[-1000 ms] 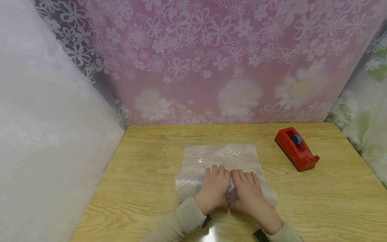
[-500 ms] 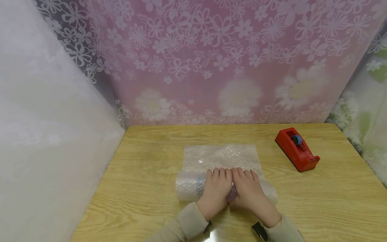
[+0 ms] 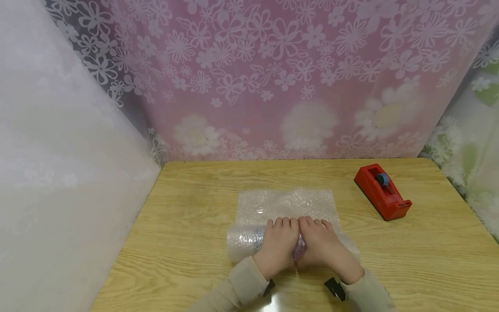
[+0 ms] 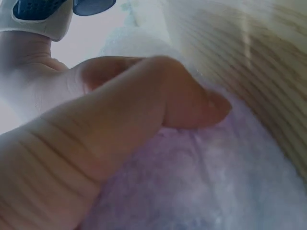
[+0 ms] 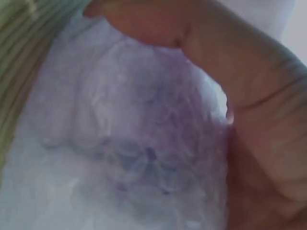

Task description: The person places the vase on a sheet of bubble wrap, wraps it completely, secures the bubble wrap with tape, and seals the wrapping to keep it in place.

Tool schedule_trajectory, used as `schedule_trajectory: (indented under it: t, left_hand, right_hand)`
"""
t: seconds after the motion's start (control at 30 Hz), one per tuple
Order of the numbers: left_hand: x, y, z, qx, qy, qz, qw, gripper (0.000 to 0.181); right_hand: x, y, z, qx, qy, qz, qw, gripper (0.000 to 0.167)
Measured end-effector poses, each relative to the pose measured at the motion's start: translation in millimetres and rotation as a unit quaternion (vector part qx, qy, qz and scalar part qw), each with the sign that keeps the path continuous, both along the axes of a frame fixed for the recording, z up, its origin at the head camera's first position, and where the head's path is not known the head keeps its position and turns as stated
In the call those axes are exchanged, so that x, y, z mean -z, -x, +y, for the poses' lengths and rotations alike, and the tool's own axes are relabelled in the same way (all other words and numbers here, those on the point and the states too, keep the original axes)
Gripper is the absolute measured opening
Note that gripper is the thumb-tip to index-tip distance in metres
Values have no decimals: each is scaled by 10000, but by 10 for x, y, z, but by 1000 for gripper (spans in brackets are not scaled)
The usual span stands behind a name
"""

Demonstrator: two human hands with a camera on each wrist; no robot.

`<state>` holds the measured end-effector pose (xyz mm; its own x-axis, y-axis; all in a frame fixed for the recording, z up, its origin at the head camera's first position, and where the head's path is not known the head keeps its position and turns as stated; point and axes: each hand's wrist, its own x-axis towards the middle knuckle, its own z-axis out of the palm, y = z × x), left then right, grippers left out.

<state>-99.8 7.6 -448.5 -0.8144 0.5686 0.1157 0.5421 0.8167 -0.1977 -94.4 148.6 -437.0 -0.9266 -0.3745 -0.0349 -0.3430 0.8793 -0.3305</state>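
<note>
A sheet of clear bubble wrap (image 3: 288, 203) lies on the table, its near part rolled into a thick tube. Through the layers shows something purple and bluish (image 3: 299, 248); its kind is hidden. My left hand (image 3: 278, 242) and right hand (image 3: 317, 242) grip the tube side by side at its middle, fingers over the far side. In the left wrist view the thumb (image 4: 192, 103) bends against the bubble wrap over a purple patch. The right wrist view shows the other thumb (image 5: 144, 21) curved round the wrapped bundle.
A red tape dispenser (image 3: 382, 193) with a blue-cored roll stands at the table's right rear. The wooden table (image 3: 187, 203) meets a pink flowered curtain (image 3: 249, 86) at the back. Pale sheeting (image 3: 70, 173) hangs along the left side.
My left hand has shifted slightly right and nearer, closing in on the right hand. The sheet's far edge has slid a little nearer. The tape dispenser stays put.
</note>
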Motion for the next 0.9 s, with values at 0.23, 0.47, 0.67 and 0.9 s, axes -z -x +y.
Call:
schedule_trajectory:
  t: [0.23,0.47,0.67,0.9]
  left_hand:
    - [-67,-5,23,-262,128,-1016,9944,90]
    - [-113,30,77,-421,204,-1504,9875,94]
    - [-154,62,115,-562,349,-1806,9813,96]
    - [-168,63,75,-505,181,-1972,9789,96]
  right_hand:
    - [-54,24,28,-193,198,-568,9980,80]
    - [-66,88,107,-599,517,-1086,9909,76]
    - [-95,135,145,-802,640,-1286,9864,75]
    - [-135,131,119,-799,603,-1367,9855,77]
